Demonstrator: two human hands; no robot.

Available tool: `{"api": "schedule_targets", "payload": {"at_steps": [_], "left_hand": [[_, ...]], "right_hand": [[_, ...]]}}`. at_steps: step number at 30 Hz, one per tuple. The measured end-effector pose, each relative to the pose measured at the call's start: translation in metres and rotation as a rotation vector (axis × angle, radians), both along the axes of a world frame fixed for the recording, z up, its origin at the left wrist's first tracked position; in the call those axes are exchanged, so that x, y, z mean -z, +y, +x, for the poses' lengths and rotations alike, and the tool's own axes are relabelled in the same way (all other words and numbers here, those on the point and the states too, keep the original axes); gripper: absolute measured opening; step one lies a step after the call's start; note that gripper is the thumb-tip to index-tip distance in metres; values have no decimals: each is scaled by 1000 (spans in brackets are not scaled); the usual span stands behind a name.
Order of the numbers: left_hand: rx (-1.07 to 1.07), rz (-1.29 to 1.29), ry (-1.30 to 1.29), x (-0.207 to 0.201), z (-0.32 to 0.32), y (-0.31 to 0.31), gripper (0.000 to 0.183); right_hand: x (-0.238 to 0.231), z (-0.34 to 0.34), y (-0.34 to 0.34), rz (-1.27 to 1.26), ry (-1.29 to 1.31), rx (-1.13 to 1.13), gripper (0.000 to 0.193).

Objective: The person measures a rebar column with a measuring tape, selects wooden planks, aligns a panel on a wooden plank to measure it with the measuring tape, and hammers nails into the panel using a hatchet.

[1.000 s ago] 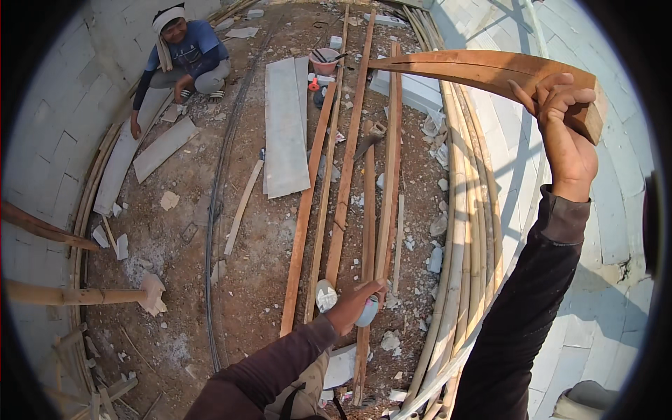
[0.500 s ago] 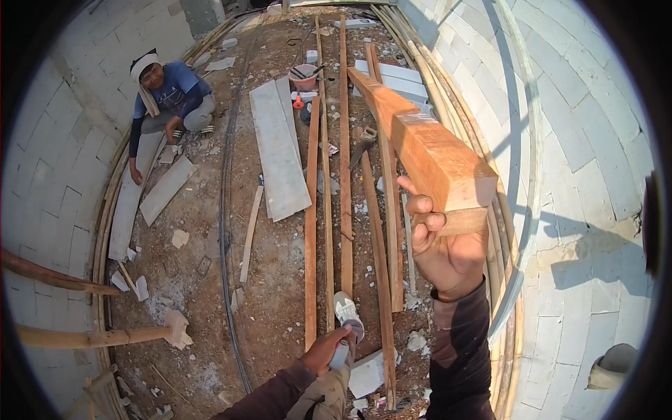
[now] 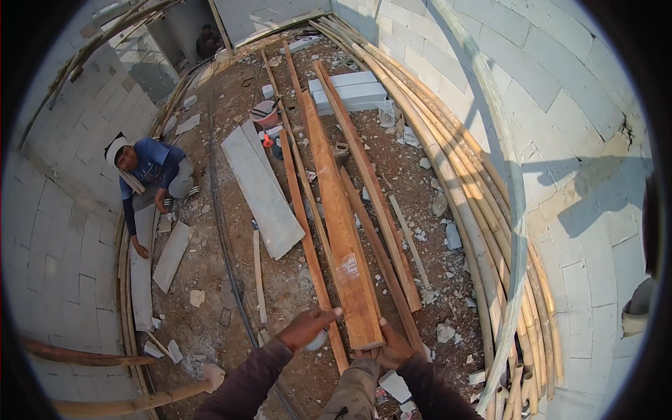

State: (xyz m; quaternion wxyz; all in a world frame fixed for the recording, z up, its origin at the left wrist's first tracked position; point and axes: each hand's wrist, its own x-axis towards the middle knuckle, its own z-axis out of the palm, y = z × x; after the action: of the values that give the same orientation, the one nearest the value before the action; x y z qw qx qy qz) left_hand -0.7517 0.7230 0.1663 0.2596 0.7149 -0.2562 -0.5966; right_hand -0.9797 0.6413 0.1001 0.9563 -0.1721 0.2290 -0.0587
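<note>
A long reddish-brown wooden beam [image 3: 336, 231] stretches away from me, its near end low in front of my body. My right hand [image 3: 393, 348] grips that end from its right side and underneath, thumb against the edge. Left of the beam, my left hand [image 3: 306, 330] is curled, its thumb reaching toward the beam's left edge. Something pale and rounded [image 3: 318, 341] shows below its fingers; I cannot make out what it is. Thinner wooden strips lie on the ground on both sides, including a strip [image 3: 297, 203] at the left and another [image 3: 374, 189] at the right.
Grey flat boards [image 3: 262, 189] lie left of the strips, near a pink bucket [image 3: 265, 114] with tools. A co-worker [image 3: 150, 168] squats at the left; another person [image 3: 208, 42] sits far back. Bamboo poles [image 3: 448, 168] line the right block wall [image 3: 553, 63]. White blocks [image 3: 350, 91] lie beyond.
The beam's near end has come down from raised at the right to low in front of me, with my right hand on it. My left hand has moved slightly left and up. The view has turned.
</note>
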Motion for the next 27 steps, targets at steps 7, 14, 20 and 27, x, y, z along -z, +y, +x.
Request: {"api": "schedule_targets", "payload": {"at_steps": [7, 14, 20, 27], "left_hand": [[183, -5, -15, -11, 4, -37, 79], [292, 84, -28, 60, 14, -20, 78], [96, -78, 175, 31, -9, 7, 71], [-468, -313, 979, 55, -52, 47, 52]], "right_hand": [[19, -45, 79, -43, 334, -39, 65], [24, -34, 93, -351, 420, -91, 60], [-42, -40, 97, -504, 480, -96, 55], [-163, -45, 87, -1442, 810, -280, 71]]}}
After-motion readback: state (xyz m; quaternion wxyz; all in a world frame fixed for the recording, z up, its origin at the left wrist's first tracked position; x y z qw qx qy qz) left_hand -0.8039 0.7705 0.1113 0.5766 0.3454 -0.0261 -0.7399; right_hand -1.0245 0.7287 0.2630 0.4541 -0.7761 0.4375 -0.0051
